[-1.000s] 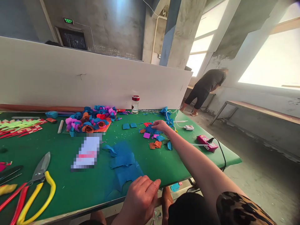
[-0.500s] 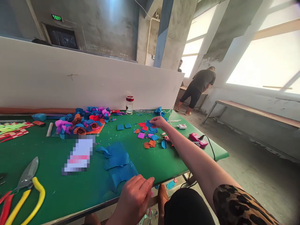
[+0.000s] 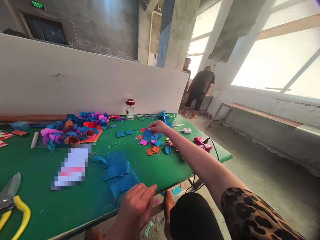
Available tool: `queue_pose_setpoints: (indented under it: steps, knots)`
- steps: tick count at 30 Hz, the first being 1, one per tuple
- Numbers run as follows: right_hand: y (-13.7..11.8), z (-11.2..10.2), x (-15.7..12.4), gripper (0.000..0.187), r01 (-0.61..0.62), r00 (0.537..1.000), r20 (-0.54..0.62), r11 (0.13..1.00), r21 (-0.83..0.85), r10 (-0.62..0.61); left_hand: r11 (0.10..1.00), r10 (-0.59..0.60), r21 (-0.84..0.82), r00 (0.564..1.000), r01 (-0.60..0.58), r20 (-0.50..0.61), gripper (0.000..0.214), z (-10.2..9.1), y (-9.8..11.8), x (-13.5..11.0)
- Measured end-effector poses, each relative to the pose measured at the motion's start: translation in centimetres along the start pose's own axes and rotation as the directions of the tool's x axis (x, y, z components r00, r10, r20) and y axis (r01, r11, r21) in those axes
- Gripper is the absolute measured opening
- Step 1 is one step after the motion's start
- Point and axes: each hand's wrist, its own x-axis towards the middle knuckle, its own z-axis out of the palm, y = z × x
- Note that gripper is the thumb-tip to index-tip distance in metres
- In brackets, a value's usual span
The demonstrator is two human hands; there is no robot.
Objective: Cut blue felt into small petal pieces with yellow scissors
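Observation:
My right hand (image 3: pixel 158 127) reaches far across the green table (image 3: pixel 45 200) and pinches a blue felt piece (image 3: pixel 148 133) out of a scatter of small coloured felt scraps (image 3: pixel 153 150). My left hand (image 3: pixel 136 208) rests at the table's near edge with its fingers loosely curled, touching the edge of a pile of large blue felt sheets (image 3: pixel 117 173). Nothing shows inside the left hand.
A heap of felt flowers (image 3: pixel 75 128) lies at the back left, a small red-capped jar (image 3: pixel 130 109) by the white board. Yellow-handled shears (image 3: pixel 12 200) sit at the near left. A pink power strip (image 3: pixel 203 143) and cables are at the right end. Two people (image 3: pixel 198 90) stand beyond.
My right hand has closed on a blue scrap and lifted it slightly. The view has swung right, so the table's things have slid left. My left hand stays at the edge.

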Motion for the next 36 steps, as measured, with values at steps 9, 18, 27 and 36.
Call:
queue_pose_setpoints:
  steps: [9, 18, 27, 36]
  knots:
    - [2.1, -1.7, -2.9, 0.009, 0.099, 0.994, -0.003, 0.898, -0.429, -0.111, 0.999, 0.005, -0.035, 0.999, -0.004, 0.032, 0.024, -0.2, 0.0, -0.1]
    - [2.7, -1.6, -6.9, 0.008, 0.212, 0.976, 0.171, 0.779, -0.591, -0.135, 0.999, 0.01, -0.039, 0.999, -0.009, 0.03, 0.025, 0.0, 0.0, -0.2]
    - [1.7, 2.7, -9.0, 0.012, 0.305, 0.951, 0.23, 0.733, -0.608, -0.205, 1.0, 0.001, -0.025, 1.0, 0.0, 0.024, 0.026, -0.1, 0.2, -0.2]
    - [1.6, 2.8, -9.6, 0.017, 0.209, 0.978, 0.125, 0.82, -0.533, -0.168, 0.995, -0.048, -0.083, 0.999, 0.048, 0.001, 0.027, -0.9, 0.1, -0.1]
